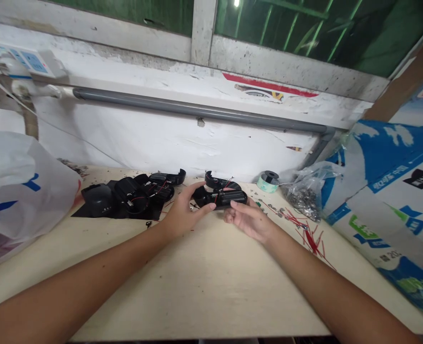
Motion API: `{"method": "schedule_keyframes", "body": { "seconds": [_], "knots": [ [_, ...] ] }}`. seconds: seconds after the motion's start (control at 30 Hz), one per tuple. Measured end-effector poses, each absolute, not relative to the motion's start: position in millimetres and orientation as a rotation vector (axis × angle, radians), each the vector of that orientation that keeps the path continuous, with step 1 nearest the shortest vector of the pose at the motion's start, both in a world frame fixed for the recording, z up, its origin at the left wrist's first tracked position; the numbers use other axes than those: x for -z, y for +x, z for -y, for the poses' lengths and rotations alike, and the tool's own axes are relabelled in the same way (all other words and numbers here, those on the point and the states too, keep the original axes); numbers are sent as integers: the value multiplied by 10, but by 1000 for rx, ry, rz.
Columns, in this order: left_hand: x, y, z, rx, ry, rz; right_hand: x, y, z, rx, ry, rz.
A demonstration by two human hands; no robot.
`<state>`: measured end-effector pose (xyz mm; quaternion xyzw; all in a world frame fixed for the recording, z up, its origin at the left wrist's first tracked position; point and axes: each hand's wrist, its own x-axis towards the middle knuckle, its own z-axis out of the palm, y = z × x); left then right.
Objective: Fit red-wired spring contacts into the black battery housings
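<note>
Between my two hands is a black plastic housing point(229, 197) with a ribbed, compartment-like inside and a bit of red wire, held just above the table. My left hand point(187, 210) grips its left end, thumb in front and fingers behind. At the right end, the thumb and fingers of my right hand point(250, 217) pinch it. Just behind it lies a similar black housing point(216, 180) with a curved end and thin wires. Farther left, several more black housings point(134, 193) with red wires are heaped on a black sheet point(150, 213).
Cut red wires point(313, 239) and small metal bits lie at right, near a clear bag of metal parts point(304, 198) and a tape roll point(267, 181). A white plastic bag point(21, 191) stands left, a blue-white printed sack point(386, 191) right. A grey pipe point(197, 112) crosses the wall.
</note>
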<state>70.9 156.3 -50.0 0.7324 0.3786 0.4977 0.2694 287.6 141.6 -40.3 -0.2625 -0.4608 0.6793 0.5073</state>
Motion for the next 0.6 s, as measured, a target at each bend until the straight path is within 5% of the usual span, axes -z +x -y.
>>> {"method": "schedule_keyframes", "body": {
  "seconds": [0.6],
  "knots": [
    [498,791,-1429,-1314,2511,-544,498,2612,-1329,-1457,-1107,1018]
  ]
}}
